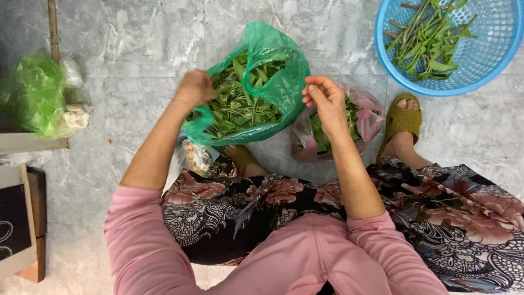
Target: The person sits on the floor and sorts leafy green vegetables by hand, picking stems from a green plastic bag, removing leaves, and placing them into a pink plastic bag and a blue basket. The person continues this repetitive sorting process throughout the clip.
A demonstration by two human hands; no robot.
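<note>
The person sits low over a grey marble floor [136, 43], both hands at a green plastic bag [273, 65] full of leafy greens [234, 104]. The left hand [194, 87] is clenched on the bag's near-left rim, and the right hand [326, 97] pinches the right edge between its fingers, so each grip is grasping the bag and holding its mouth spread open. The bag rests on the floor just in front of the person's knees, its top flap standing up between the two hands.

Just beside it on the right lies a pink plastic bag [367, 112] with more greens, partly hidden behind the right wrist. A blue basket [494, 60] holding stems and leaves stands farther off at the upper right, near a foot in an olive sandal [401, 121]. Another green bag [35, 95] sits well apart on the left.

The thin plastic looks likely to tear if the two hands pull apart too hard (the film is already taut at the left rim), and if either hand lets go the mouth could slump and spill leaves onto the floor.
</note>
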